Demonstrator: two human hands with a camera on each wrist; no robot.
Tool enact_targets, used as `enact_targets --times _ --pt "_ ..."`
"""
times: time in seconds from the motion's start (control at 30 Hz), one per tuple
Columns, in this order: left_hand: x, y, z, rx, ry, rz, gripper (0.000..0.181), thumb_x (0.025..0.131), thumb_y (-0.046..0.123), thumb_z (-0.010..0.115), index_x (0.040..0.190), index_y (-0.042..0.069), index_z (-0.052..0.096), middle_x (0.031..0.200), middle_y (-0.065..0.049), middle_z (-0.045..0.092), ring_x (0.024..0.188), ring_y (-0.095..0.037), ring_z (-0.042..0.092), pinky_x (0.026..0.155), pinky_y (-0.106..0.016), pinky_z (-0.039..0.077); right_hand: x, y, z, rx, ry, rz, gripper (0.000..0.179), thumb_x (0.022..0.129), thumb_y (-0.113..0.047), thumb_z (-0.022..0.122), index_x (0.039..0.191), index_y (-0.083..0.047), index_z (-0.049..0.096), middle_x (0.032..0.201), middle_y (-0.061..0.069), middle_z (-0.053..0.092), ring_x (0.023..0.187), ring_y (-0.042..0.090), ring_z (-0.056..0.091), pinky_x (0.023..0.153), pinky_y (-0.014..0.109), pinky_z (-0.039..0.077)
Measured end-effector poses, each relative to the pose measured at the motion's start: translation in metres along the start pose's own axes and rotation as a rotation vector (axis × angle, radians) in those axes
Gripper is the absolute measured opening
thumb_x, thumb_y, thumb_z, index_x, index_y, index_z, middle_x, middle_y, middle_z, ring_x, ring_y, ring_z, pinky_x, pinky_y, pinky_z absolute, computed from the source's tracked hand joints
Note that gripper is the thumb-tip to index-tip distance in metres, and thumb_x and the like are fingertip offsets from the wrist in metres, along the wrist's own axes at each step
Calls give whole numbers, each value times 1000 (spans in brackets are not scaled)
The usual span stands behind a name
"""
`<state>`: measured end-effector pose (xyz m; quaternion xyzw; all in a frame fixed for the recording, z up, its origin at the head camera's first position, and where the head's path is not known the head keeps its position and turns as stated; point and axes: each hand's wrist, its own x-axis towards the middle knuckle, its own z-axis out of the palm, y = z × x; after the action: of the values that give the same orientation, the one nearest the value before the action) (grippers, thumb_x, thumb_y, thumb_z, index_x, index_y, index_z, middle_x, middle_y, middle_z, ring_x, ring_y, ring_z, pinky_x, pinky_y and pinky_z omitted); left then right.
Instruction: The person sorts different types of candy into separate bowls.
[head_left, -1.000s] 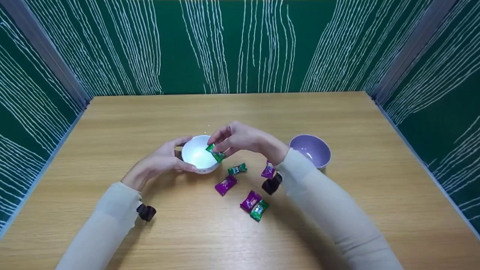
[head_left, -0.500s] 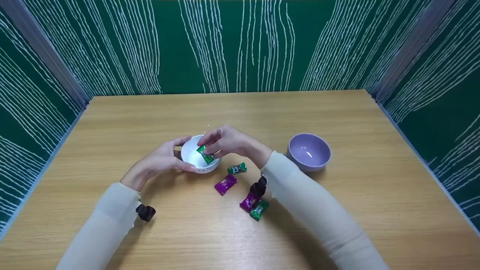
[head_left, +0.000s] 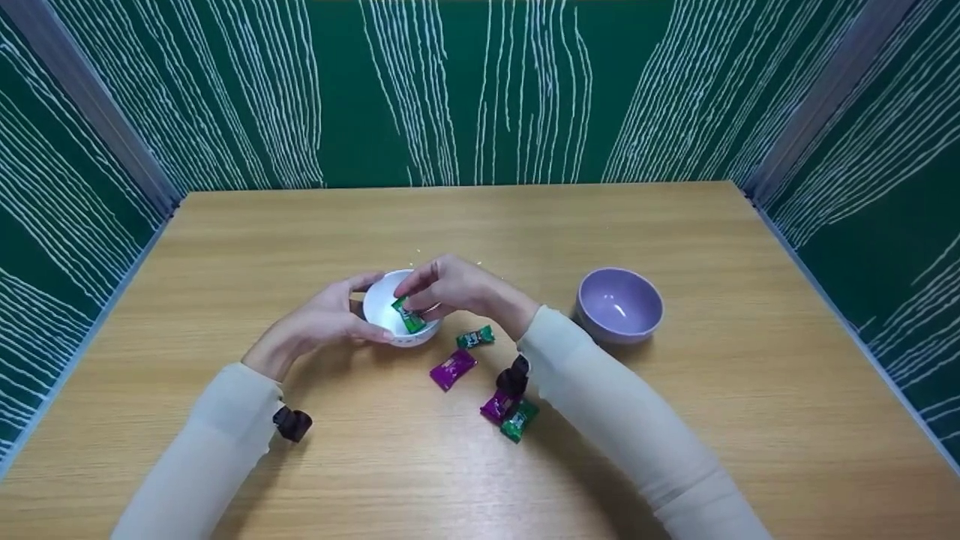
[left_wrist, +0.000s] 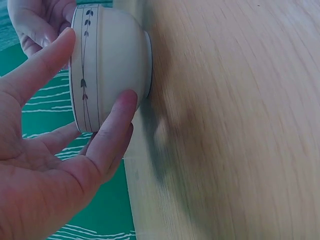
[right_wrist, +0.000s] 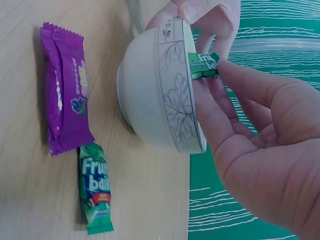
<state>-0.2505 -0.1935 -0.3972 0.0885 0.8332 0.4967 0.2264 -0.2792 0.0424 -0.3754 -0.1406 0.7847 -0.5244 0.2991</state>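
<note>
While pinching a green-wrapped sweet (right_wrist: 204, 66) between thumb and fingers of the right hand (head_left: 459, 289), holding it aslant at the mouth of the white bowl (right_wrist: 147, 90), showing part of the wrapper past the rim and hiding the rest behind the wall in the right wrist view. Gripping the white bowl from its left with the left hand (head_left: 330, 311), spreading thumb and fingers around its side and bearing on it from both edges.

Finding a loose green sweet (head_left: 475, 337) on the table (head_left: 360, 465), just in front of the white bowl and to its right, lying just beside a purple sweet (head_left: 453, 369). Seeing, farther out in front of the white bowl and to its right, another purple sweet (head_left: 493, 409), lying against another green sweet (head_left: 520, 423) and being partly covered by a black wrist device (head_left: 513, 376) on the right sleeve (head_left: 637, 420). Noticing a purple bowl (head_left: 619, 304) standing upright, well to the right of the white bowl. Spotting green walls (head_left: 341, 90), bearing white streaks, rising behind the white bowl and far out on both its sides.
</note>
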Motion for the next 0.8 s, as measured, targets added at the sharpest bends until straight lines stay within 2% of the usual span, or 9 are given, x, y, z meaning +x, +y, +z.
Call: enact_targets --times 0.23,0.5,0.67,0.8 --pt "-1 1 0 -5 -6 21 110 73 22 93 160 12 27 157 -9 33 137 -34 37 116 -50 32 1 1 2 26 -20 -5 24 94 -13 74 118 -14 76 121 5 65 104 25 65 84 32 59" --pt "-1 -1 1 -12 -4 37 108 72 21 93 159 10 29 154 -10 37 136 -33 38 116 -49 31 5 4 5 94 -61 3 29 96 -7 69 126 -3 70 117 15 68 93 27 73 81 32 59" --pt "-1 0 0 13 1 21 109 73 22 92 160 11 27 157 -10 34 138 -34 35 117 -52 30 4 4 3 99 -86 -11 33 97 -8 69 129 -2 67 122 19 66 95 28 72 83 33 59" --pt "-1 -2 0 5 -3 13 108 75 20 91 160 10 26 158 -11 33 138 -34 34 118 -53 26 0 4 -1 111 -113 -15 38 97 -9 70 134 -1 63 128 23 63 103 32 70 85 35 59"
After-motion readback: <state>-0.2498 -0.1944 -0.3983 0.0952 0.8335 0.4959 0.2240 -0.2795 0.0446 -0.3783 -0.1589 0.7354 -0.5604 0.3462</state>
